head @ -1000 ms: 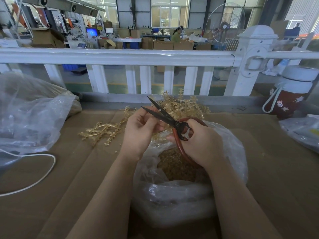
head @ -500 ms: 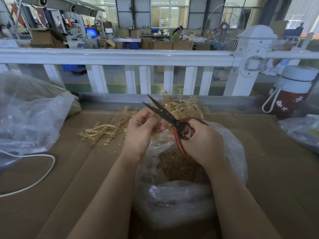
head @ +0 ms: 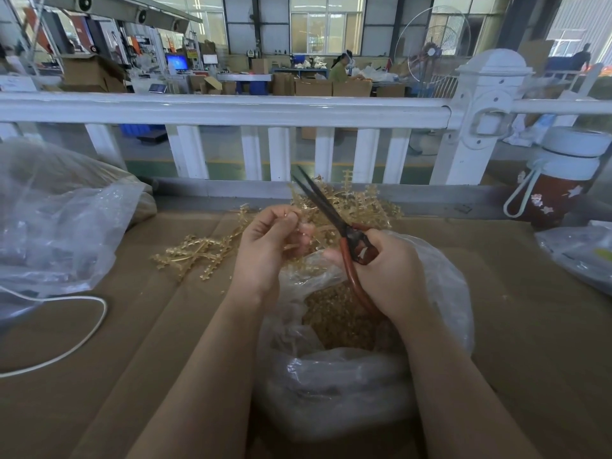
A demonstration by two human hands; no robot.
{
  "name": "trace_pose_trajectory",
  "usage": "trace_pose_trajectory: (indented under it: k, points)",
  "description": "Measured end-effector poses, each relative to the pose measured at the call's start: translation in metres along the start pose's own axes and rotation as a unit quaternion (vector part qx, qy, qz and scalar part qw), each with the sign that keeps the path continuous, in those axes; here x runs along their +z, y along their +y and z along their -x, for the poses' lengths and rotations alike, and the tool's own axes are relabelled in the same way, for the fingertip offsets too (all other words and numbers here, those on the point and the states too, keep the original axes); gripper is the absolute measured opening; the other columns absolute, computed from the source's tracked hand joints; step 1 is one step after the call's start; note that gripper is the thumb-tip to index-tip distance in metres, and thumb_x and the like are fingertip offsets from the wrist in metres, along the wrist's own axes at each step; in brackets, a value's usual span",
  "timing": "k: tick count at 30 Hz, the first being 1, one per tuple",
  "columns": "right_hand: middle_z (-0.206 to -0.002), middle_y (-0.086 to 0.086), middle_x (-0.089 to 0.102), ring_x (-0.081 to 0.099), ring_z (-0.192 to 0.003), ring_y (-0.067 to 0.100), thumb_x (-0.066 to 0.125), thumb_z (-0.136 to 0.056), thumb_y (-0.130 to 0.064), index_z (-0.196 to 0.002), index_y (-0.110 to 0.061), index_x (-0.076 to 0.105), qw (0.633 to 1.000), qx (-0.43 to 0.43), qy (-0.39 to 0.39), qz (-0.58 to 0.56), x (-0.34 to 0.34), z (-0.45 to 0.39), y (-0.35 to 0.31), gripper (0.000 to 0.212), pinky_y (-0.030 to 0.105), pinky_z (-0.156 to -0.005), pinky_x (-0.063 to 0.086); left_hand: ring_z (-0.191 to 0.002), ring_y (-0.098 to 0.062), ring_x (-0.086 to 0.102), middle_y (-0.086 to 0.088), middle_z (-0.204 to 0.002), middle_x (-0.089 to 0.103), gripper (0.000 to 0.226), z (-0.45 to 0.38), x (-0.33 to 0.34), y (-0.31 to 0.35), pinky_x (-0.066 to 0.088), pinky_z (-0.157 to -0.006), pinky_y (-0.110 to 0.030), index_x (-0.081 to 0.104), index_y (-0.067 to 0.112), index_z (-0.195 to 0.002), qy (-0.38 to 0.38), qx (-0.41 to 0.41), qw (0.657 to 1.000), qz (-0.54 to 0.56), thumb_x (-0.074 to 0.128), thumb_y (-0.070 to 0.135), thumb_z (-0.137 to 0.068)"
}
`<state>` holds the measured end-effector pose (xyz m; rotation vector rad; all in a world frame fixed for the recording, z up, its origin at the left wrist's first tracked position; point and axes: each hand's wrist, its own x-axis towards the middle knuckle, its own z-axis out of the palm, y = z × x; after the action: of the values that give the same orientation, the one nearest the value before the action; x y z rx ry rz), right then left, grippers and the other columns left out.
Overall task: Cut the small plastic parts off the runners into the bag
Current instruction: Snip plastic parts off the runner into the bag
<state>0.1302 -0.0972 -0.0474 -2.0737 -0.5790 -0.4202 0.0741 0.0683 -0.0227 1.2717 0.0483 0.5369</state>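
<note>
Runner (head: 299, 234) pinched in the left hand (head: 268, 246) over the open bag (head: 443, 293) looks featherlight, thin and probably springy, so hold it close to the cut. Right hand (head: 387, 270) grips the red-handled scissors (head: 334, 217), blades nearly closed. More runners (head: 195, 253) are piled just behind.

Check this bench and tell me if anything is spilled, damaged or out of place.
Nothing stands out. The left hand holds a runner over the open bag of cut parts; the right hand grips the scissors. The loose runners lie on the cardboard as a work pile, not a spill.
</note>
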Motion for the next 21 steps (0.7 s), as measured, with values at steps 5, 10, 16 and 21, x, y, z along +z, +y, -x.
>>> trace_pose_trajectory:
  k: [5, 10, 16, 21]
  points:
    - [-0.072, -0.012, 0.070, 0.066, -0.067, 0.005, 0.071, -0.066, -0.076, -0.079, -0.031, 0.069, 0.991, 0.063, 0.014, -0.121, -0.0025, -0.0032, 0.0017, 0.047, 0.034, -0.064, 0.057, -0.061, -0.014, 0.062, -0.003, -0.073, 0.071, 0.020, -0.0023, -0.0048, 0.0006, 0.049, -0.056, -0.024, 0.060, 0.015, -0.088, 0.031, -0.027, 0.998, 0.055, 0.048, 0.010, -0.102]
    - [-0.069, -0.008, 0.071, 0.067, -0.064, 0.005, 0.078, -0.074, -0.062, -0.073, -0.022, 0.070, 0.986, 0.090, 0.011, -0.136, -0.0037, -0.0061, 0.0013, 0.041, 0.033, -0.060, 0.055, -0.062, -0.012, 0.062, -0.001, -0.072, 0.071, 0.018, -0.0044, -0.0039, 0.0009, 0.049, -0.056, -0.021, 0.059, 0.016, -0.090, 0.043, -0.031, 0.995, 0.083, 0.047, 0.010, -0.103]
    - [-0.067, -0.013, 0.072, 0.067, -0.063, 0.001, 0.082, -0.079, -0.049, -0.072, -0.027, 0.072, 0.983, 0.100, 0.006, -0.156, -0.0045, -0.0059, -0.0018, 0.025, 0.022, -0.060, 0.049, -0.066, -0.011, 0.065, -0.002, -0.078, 0.074, 0.019, -0.0046, -0.0042, 0.0015, 0.051, -0.055, -0.020, 0.060, 0.018, -0.089, 0.049, -0.030, 0.995, 0.083, 0.048, 0.013, -0.103]
    - [-0.071, 0.001, 0.074, 0.071, -0.069, 0.015, 0.082, -0.082, -0.041, -0.072, -0.020, 0.074, 0.975, 0.111, -0.020, -0.190, -0.0080, -0.0063, -0.0078, 0.025, 0.022, -0.065, 0.055, -0.069, -0.009, 0.069, -0.002, -0.082, 0.076, 0.017, -0.0046, -0.0013, 0.0030, 0.054, -0.062, -0.020, 0.060, 0.017, -0.090, 0.054, -0.032, 0.994, 0.092, 0.049, 0.013, -0.103]
